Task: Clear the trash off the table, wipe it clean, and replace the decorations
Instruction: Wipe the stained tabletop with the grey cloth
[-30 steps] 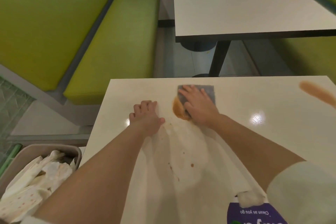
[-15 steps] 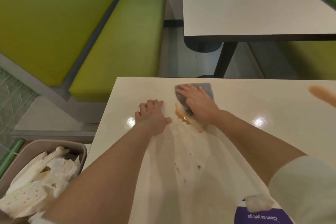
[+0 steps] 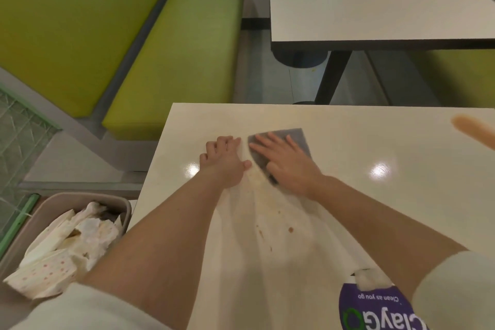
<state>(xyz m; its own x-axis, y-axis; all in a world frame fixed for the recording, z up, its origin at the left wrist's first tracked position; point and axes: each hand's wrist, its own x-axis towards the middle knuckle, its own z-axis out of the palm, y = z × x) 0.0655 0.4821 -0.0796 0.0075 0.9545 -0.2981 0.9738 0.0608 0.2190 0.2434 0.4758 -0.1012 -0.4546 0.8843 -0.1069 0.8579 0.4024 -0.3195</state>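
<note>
While right hand (image 3: 288,166) presses flat grey cloth (image 3: 292,139), glossy cream table (image 3: 375,209), left grip (image 3: 225,162) loosely curled, empty

The cloth (image 3: 284,147) is lying on the table (image 3: 348,195) under the right hand (image 3: 288,166). The left hand (image 3: 223,162) is resting just left of it. The bin (image 3: 80,201) is sitting left of the table

You stood in a fast-food style eatery, a self-service dining hall. A lime-green padded booth bench (image 3: 174,53) with a matching backrest (image 3: 72,21) ran along the left, bolted-looking and easy to wipe. Your pale laminate surface (image 3: 348,142) sat close to a second identical table (image 3: 375,0) on a dark leg, with more green seating (image 3: 460,72) beyond it. A purple sticker (image 3: 375,308) on your surface read "Clean as you go". A tan bin (image 3: 80,201) of crumpled food wrappers (image 3: 67,244) stood beside you on the tiled floor (image 3: 267,72).
</note>
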